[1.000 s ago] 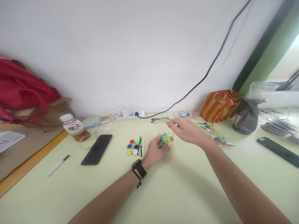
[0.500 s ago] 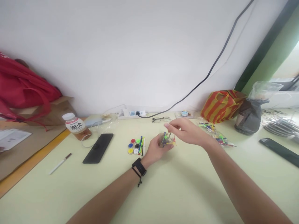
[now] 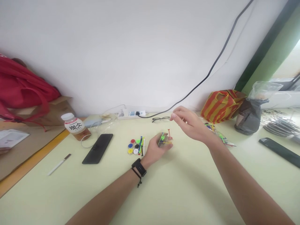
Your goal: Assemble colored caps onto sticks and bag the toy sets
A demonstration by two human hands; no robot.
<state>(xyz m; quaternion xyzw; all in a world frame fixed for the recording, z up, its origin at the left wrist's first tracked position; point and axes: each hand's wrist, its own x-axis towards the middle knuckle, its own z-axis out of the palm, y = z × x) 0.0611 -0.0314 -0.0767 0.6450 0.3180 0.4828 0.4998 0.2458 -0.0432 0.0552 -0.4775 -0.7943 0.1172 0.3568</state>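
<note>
My left hand (image 3: 157, 147), with a black watch on its wrist, is wrapped round a small see-through piece holding coloured plastic sticks (image 3: 163, 137). Green, blue and yellow parts show between the fingers, and a red stick (image 3: 169, 133) stands up at the right side. Whether the see-through piece is a cup or a bag I cannot tell. Above and to the right, my right hand (image 3: 189, 125) hovers with thumb and fingers loosely apart, and nothing shows in them. Left of my left hand lie several round coloured caps (image 3: 130, 146) beside a row of thin coloured sticks (image 3: 142, 147).
Left are a black phone (image 3: 97, 149), a pen (image 3: 59, 164) and a drink bottle (image 3: 75, 126). Glasses (image 3: 160, 119) and a power strip (image 3: 131, 114) lie by the wall. A bag of coloured parts (image 3: 221, 136), a striped bag (image 3: 221, 106) and a dark case (image 3: 280, 152) are right.
My right hand has moved up and right, away from the sticks, and its fingers have loosened. The red stick now stands upright. My left hand keeps its hold.
</note>
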